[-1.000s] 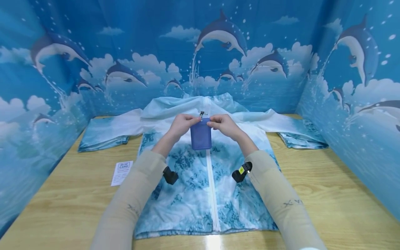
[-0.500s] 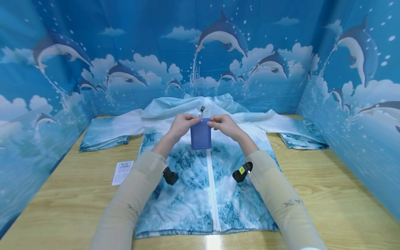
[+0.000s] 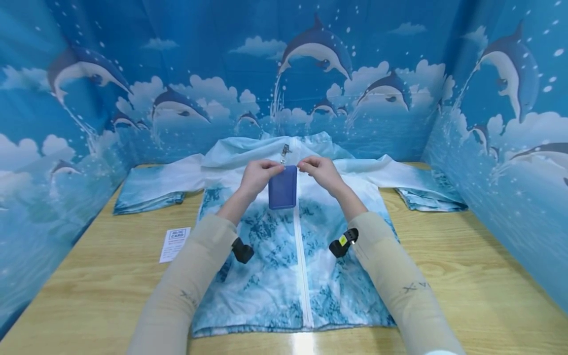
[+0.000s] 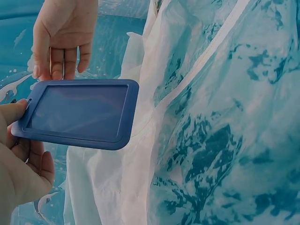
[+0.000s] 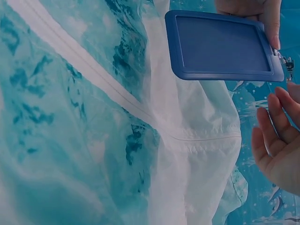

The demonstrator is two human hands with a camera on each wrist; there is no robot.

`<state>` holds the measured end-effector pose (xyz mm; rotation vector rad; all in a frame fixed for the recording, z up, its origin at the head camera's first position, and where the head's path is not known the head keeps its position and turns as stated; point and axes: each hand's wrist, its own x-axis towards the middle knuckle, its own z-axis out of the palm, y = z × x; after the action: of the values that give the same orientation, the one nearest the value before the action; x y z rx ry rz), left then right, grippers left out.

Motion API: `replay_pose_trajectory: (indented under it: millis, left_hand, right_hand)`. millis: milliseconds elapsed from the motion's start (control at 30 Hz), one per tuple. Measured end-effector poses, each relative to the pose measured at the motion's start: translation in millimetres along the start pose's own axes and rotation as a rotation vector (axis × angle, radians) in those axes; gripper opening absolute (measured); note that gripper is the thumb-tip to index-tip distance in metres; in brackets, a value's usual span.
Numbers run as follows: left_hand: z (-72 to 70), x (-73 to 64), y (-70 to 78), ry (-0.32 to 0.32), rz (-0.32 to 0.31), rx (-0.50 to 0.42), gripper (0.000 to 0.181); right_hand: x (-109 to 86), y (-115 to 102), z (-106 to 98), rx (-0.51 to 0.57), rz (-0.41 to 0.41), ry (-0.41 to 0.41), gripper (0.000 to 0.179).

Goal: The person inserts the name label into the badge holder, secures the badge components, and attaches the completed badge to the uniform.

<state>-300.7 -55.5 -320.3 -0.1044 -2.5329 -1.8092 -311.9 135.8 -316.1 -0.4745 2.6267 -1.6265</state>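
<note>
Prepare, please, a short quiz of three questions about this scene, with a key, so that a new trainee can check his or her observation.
1. Which hand holds the blue card holder near its metal clip?
2. True or false: the white printed card is inside the card holder.
3. Fill in: a white ____ runs down the middle of the tie-dye-patterned jacket.

Key
1. The left hand; its fingers grip the holder's top end.
2. False; the card lies on the wooden table, to the left of the jacket.
3. Zipper.
</note>
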Motion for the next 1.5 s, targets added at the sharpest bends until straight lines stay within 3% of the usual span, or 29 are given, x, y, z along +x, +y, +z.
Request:
replay_pose_trajectory:
  millis: [167,367,900,1167,1500]
  left_hand:
    - [0.6,-0.4,0.3,0.038,0.011,0.018,0.028]
    - [1.2,-2.3,0.0,0.062,0.037,0.042,0.024]
    - [4.6,-3.6,-5.5,0.049,0.123,0.147,0.024]
    - [9.4,-10.5,-3.6,0.056,0.233,0.217,0.023]
    - [12.5,-14.1,-2.0,0.097,0.373,0.385,0.02]
  right_hand:
    - [2.0,-4,0,0.0,0.016,0.052,0.034]
    - [3.5,-7,3,0.003,-0.008,0.049,0.035]
    - [3.8,-11,9,-0.007,-0.052,0.038,0.03]
    - [2.3,-15,12,-0.008,-0.055,0.028,0.03]
    - [2.0,-21,16,-0.013,-0.037,0.059,0.034]
